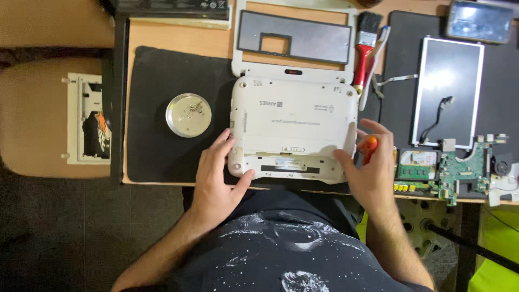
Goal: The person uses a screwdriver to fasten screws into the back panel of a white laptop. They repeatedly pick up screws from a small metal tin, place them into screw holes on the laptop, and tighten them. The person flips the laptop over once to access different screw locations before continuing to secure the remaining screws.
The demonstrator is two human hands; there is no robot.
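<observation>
- The white laptop base (pixel 294 127) lies underside up on the black mat (pixel 157 108), near the front edge of the worktop (pixel 178 35); its front corner is close to that edge, so a hard push toward us could, we judge, slide it off the mat
- Left hand (pixel 216 181) rests open, fingers spread against the base's left front corner, thumb under the lip; nothing is clamped, so it steadies only from one side
- Right hand (pixel 370 173) is closed around an orange-handled tool (pixel 369 146), fingertips touching the right front corner; the tip of the tool is hidden, so we cannot tell where it bears. If it slips, it may gouge the plastic or snap a clip
- The round metal dish (pixel 188 114) with small parts sits just left of the base, near the left hand; a nudge from wrist or case could spill them
- The green circuit board (pixel 459 167) and memory strip (pixel 416 172) lie bare by the right forearm, at the worktop's front edge; a sweep of the elbow could knock them down
- The loose screen panel (pixel 448 92) with its thin cable lies to the right, and the red-handled brush (pixel 363 54) sits just beside the base's rear corner; turning the base could snag either
</observation>
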